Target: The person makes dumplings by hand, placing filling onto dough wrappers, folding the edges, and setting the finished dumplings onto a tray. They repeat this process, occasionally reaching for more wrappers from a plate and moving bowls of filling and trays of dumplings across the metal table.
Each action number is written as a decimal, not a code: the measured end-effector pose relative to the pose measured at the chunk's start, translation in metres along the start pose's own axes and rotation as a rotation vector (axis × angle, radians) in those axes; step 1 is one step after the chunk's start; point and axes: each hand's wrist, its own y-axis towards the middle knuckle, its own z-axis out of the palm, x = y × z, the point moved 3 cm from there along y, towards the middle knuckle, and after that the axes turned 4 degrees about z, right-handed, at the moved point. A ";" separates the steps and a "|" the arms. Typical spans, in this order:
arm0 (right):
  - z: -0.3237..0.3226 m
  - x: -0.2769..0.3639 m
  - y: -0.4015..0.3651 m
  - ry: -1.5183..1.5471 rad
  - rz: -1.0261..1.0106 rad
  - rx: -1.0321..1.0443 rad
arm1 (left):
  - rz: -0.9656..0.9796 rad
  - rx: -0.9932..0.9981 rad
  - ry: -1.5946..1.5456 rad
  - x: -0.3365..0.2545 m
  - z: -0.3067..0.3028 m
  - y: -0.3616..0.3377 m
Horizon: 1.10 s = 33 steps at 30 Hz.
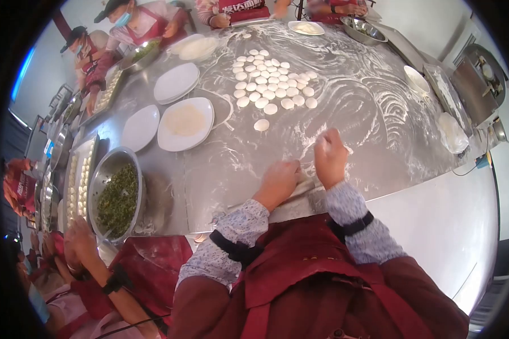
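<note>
My left hand (279,182) is low over the steel table near its front edge, its fingers curled and closed. Beneath and beside it lies a pale, floury strip (301,189), partly covered by the hand and wrist. Just to the right my right hand (330,156) is raised in a fist, with a bit of white showing at its outer side. I cannot tell what either fist holds. Ahead of both hands, many small round white dough pieces (273,80) lie spread in a group, and a single dough round (261,125) sits nearer to me.
Flour streaks the steel table (367,113). To the left stand white plates (185,124) and a metal bowl of chopped green filling (117,200). Beyond it is a tray of dumplings (82,172). A co-worker's hand (80,243) reaches in there. Other people work around the far edge.
</note>
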 end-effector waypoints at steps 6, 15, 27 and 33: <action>-0.020 -0.008 -0.021 0.072 0.072 0.026 | -0.061 -0.006 -0.170 0.008 -0.007 -0.021; -0.016 -0.002 -0.013 0.007 0.037 0.017 | -0.045 0.039 -0.002 0.002 -0.006 -0.009; 0.005 -0.004 0.003 -0.045 -0.018 0.002 | 0.027 -0.077 -0.064 -0.009 -0.006 -0.014; -0.030 -0.012 -0.031 0.140 0.033 0.063 | -0.083 0.004 -0.312 0.026 -0.056 -0.022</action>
